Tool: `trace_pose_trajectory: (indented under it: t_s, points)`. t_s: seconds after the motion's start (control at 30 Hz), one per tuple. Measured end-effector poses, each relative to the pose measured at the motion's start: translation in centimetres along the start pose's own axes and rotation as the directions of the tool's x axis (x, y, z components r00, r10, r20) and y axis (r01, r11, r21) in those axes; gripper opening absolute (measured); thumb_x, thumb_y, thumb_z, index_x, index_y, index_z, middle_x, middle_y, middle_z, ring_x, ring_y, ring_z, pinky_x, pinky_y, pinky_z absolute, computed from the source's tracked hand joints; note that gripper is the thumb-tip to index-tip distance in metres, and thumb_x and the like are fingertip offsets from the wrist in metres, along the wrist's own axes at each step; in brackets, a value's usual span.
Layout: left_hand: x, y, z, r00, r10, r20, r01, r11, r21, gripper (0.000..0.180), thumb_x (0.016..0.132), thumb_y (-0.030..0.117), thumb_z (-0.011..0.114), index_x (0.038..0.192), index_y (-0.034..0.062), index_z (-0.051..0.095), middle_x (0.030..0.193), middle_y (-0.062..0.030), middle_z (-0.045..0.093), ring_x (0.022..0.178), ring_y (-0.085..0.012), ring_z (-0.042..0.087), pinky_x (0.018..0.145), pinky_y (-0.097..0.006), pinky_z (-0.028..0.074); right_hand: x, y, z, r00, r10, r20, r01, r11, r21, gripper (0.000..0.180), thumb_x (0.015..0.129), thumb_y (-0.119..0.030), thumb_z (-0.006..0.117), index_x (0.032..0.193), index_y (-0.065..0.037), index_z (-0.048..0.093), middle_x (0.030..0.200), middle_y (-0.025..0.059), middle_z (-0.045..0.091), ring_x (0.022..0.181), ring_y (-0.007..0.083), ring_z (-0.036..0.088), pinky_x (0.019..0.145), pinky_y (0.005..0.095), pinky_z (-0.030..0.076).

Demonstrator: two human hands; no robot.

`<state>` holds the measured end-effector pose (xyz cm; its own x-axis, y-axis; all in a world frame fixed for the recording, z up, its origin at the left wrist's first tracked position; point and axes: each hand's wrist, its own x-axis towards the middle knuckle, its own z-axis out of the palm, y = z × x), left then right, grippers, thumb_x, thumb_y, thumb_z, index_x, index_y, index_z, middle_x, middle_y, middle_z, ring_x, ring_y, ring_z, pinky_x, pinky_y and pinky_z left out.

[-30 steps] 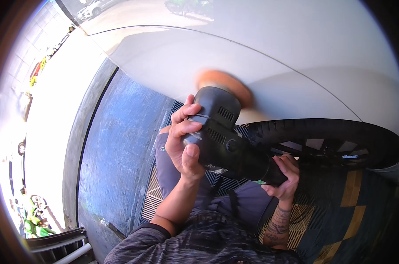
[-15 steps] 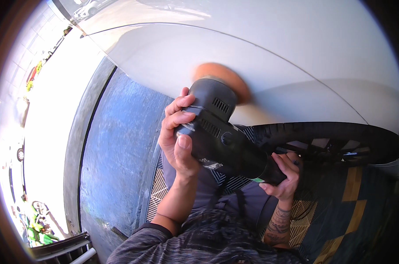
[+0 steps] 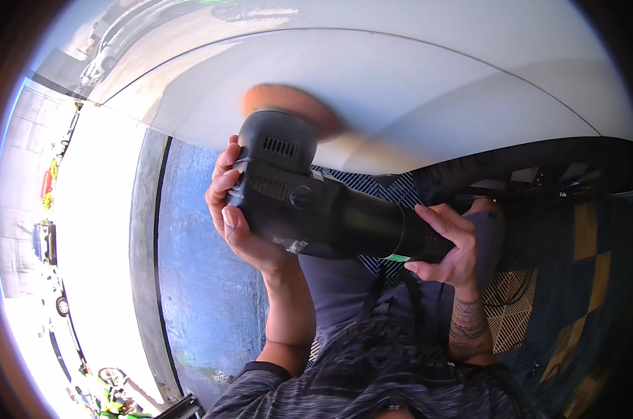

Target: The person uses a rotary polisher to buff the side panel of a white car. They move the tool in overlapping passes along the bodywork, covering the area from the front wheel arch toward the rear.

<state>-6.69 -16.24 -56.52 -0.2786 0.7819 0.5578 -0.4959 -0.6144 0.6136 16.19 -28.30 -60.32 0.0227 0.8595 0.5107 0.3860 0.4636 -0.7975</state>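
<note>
A black car polisher (image 3: 288,188) is held across in front of me by both hands. My left hand (image 3: 238,216) wraps round its gearbox end, with the fingers over the far side and the thumb on the near side. At the rear, my right hand (image 3: 449,244) closes round the tapered handle. The polisher's orange foam pad (image 3: 295,105) looks blurred and lies against the white car panel (image 3: 414,91). The pad's contact face is hidden behind its rim and the machine head.
A dark car wheel (image 3: 540,174) stands right of the polisher. Blue-painted floor (image 3: 204,279) lies at left, with a grey kerb strip (image 3: 147,244) beside it. Patterned grid tiles (image 3: 519,300) cover the floor at lower right. A green motorcycle (image 3: 114,398) and parked vehicles show outside, far left.
The polisher and both hands have shifted left relative to the panel, with the pad sliding along it. The machine lies more level now, and my view has turned somewhat.
</note>
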Motion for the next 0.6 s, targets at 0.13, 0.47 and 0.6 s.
trace_pose_trajectory:
  t_s: [0.13, 0.47, 0.6]
  points:
    - [0.7, 0.4, -0.5, 0.999, -0.044, 0.006, 0.044, 0.999, -0.022, 0.038, 0.092, 0.035, 0.054, 0.114, 0.0043, 0.055, 0.135, -0.0248, 0.047, 0.135, -0.0396, 0.040, 0.104, -0.059, 0.045, 0.4, -0.2, 1.0, 1.000, 0.002, -0.008, -0.002, 1.000, -0.006, 0.071, 0.056, -0.017, 0.082, 0.122, 0.000, 0.066, 0.094, 0.0102, 0.064, 0.076, 0.0182, 0.062, 0.068, 0.0306, 0.052]
    - [1.9, 0.5, -1.7, 0.997, -0.071, -0.016, 0.070, 0.997, -0.016, 0.041, 0.093, 0.038, 0.049, 0.116, 0.0043, 0.054, 0.136, -0.0253, 0.046, 0.131, -0.0379, 0.045, 0.098, -0.058, 0.052, 1.4, -0.3, 2.7, 1.000, 0.019, 0.012, -0.018, 1.000, -0.010, 0.071, 0.056, -0.017, 0.084, 0.122, -0.001, 0.067, 0.094, 0.0100, 0.064, 0.075, 0.0173, 0.062, 0.068, 0.0296, 0.052]
    - [2.3, 0.3, -2.4, 0.999, -0.045, -0.025, 0.045, 0.999, 0.009, 0.041, 0.093, 0.037, 0.049, 0.115, 0.0032, 0.054, 0.134, -0.0252, 0.048, 0.131, -0.0369, 0.046, 0.100, -0.055, 0.051, 1.7, -0.3, 3.4, 1.000, 0.019, 0.019, -0.019, 1.000, 0.003, 0.071, 0.056, -0.017, 0.084, 0.124, -0.001, 0.066, 0.094, 0.0095, 0.064, 0.076, 0.0166, 0.062, 0.068, 0.0290, 0.052]
